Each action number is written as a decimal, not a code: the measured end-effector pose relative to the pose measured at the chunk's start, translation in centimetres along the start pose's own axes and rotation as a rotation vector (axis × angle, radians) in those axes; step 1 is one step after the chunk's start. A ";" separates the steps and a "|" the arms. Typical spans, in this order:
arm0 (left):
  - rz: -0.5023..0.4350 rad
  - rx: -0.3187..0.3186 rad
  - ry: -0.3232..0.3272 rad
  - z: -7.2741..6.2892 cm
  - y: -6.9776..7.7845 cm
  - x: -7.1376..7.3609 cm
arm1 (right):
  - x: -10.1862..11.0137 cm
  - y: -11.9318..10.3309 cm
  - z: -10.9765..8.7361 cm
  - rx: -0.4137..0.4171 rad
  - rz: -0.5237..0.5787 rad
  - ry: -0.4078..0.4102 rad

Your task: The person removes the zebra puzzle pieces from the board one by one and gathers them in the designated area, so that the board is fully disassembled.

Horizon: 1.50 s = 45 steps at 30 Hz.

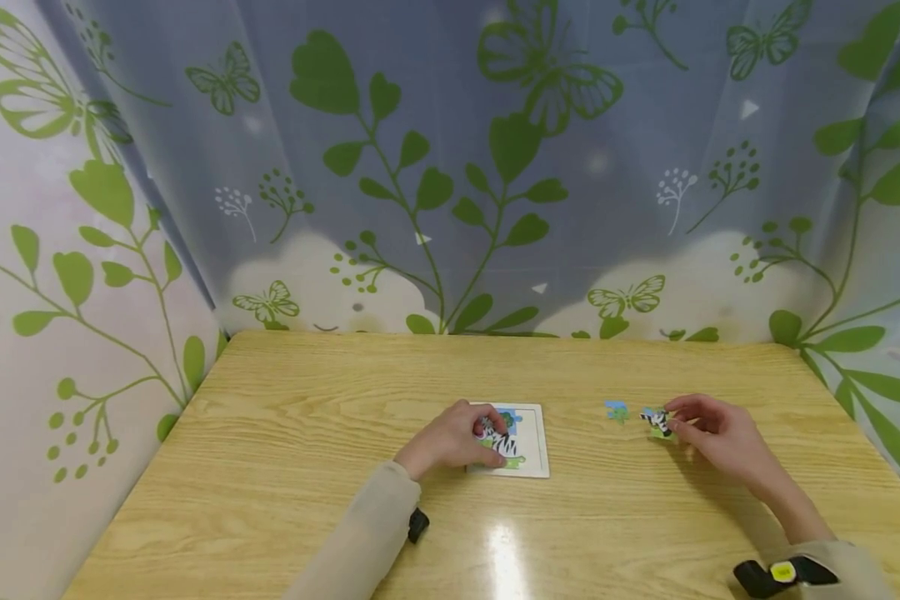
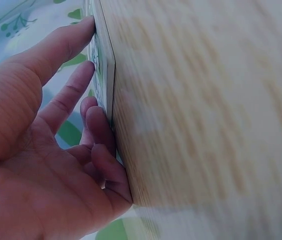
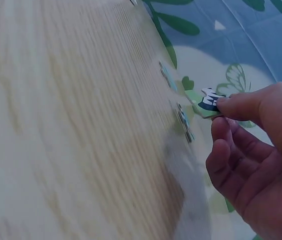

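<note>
On a white puzzle tray (image 1: 538, 454), several joined pieces form part of a zebra picture (image 1: 504, 446). My left hand (image 1: 456, 437) rests over the tray's left side. Its thumb and index fingertips touch the puzzle, as the left wrist view shows, and the other fingers bend near the tray's edge. At the right, my right hand (image 1: 720, 433) pinches a green puzzle piece with black-and-white stripes (image 3: 208, 103) between thumb and fingers, tilted above the tabletop. Just below it lies another puzzle piece (image 3: 184, 122).
A loose blue-and-green puzzle piece (image 1: 617, 411) lies between the tray and my right hand. The wooden table (image 1: 330, 392) ends at a patterned curtain (image 1: 435, 208) at the back, with more curtain on both sides.
</note>
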<state>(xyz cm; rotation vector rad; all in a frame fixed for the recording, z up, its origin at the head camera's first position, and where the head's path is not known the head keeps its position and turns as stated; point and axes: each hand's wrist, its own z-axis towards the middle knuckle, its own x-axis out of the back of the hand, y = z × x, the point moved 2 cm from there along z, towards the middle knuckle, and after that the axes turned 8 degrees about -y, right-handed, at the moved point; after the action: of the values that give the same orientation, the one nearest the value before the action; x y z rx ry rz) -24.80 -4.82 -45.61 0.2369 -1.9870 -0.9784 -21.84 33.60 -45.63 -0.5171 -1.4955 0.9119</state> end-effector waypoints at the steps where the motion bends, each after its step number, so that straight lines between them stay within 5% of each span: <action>1: -0.002 0.001 0.000 0.0 0.0 0.0 | 0.2 0.2 0.0 -0.003 0.000 0.006; 11: -0.010 0.000 -0.002 -0.1 0.0 0.0 | 2.2 2.2 0.2 -0.048 -0.095 0.062; 24: -0.002 0.005 -0.007 -0.1 0.4 0.2 | 3.0 3.5 1.6 -0.034 -0.361 0.087; 37: 0.013 0.001 -0.017 -0.2 0.3 0.3 | 2.6 3.6 1.9 -0.059 -0.361 0.133; 45: 0.001 -0.045 -0.040 -0.2 0.2 0.8 | 1.7 1.6 1.7 -0.036 -0.327 0.133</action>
<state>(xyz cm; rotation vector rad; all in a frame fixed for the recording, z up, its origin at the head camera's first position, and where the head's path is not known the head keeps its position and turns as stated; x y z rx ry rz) -25.10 -5.23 -44.92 0.1932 -1.9984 -1.0332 -24.07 35.48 -45.77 -0.3380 -1.4252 0.5853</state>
